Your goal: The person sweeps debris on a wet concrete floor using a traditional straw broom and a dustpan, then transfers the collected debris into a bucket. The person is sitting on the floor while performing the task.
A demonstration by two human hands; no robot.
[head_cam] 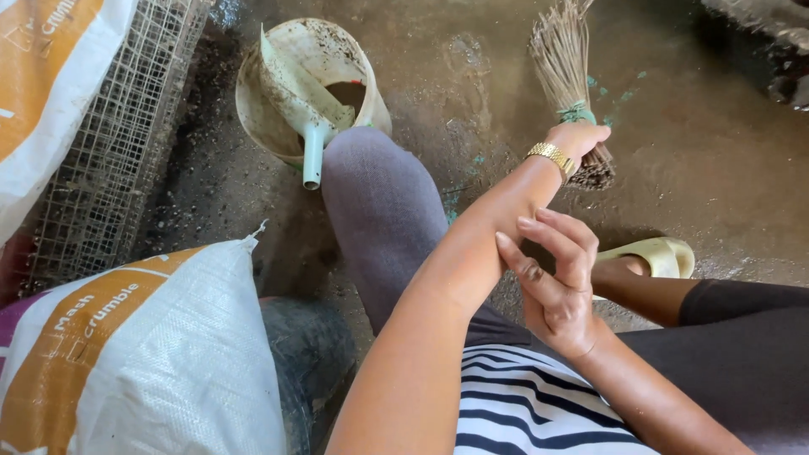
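Note:
My left hand (580, 139), with a gold watch on its wrist, is closed around the bound end of a stick broom (560, 59) that lies on the wet concrete floor. The broom's bristles point away from me and a teal band ties them. My left arm reaches across my body over my grey-clad knee (379, 202). My right hand (554, 278) holds nothing; its bent fingers rest against the inside of my left forearm.
A dirty cream bucket (253, 101) with a pale green scoop (299, 101) in it stands beyond my knee. A wire cage (118, 152) lies at left. White and orange feed sacks sit at lower left (160, 354) and upper left (42, 67). My foot wears a pale sandal (666, 254).

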